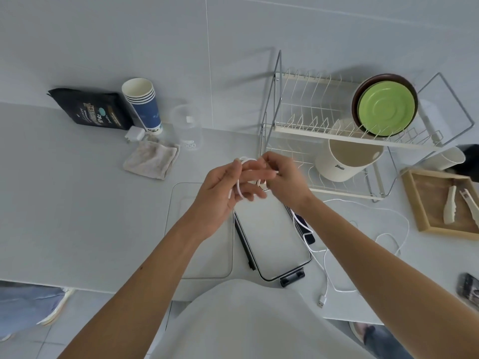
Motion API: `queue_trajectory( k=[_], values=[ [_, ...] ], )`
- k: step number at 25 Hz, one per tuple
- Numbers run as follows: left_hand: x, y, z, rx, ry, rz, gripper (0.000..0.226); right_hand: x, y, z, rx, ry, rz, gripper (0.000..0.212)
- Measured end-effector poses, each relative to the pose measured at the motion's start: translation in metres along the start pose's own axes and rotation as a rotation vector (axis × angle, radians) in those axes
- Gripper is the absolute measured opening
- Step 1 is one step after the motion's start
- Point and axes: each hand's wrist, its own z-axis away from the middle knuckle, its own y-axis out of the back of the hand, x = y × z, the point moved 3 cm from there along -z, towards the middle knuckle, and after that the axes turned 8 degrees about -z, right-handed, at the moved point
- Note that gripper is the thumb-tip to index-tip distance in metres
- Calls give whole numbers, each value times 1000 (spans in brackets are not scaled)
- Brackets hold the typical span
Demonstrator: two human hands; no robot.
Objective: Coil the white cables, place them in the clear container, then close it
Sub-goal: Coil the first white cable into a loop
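My left hand (223, 193) and my right hand (282, 177) are raised together over the counter, both gripping one white cable (239, 189) looped around the left fingers. Its free length trails down to the right across the counter, ending in a USB plug (321, 304) near the front edge. Below my hands lies the clear container (272, 229) with a dark rim and black latch, standing open. Its clear lid (178, 203) lies flat just left of it. A second white cable (399, 229) lies in loose loops on the counter to the right.
A two-tier dish rack (324, 130) with a green plate (386, 112) and cream bucket (347, 161) stands at the back right. A wooden tray (414, 200) with utensils is far right. Paper cups (142, 104), a black pouch (96, 110), a cloth (153, 159) and a clear beaker (188, 128) are back left.
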Motion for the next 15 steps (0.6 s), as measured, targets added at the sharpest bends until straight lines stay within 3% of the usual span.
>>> queue_trajectory(
  k=[4, 9, 15],
  values=[
    [-1, 10, -7, 59, -34, 100, 43, 14, -16, 14, -138, -37, 91, 33],
    [-5, 26, -18, 192, -63, 181, 42, 20, -26, 33, -262, -39, 124, 23],
    [-12, 35, -25, 308, -66, -50, 41, 22, -25, 48, -380, 9, 201, 11]
  ],
)
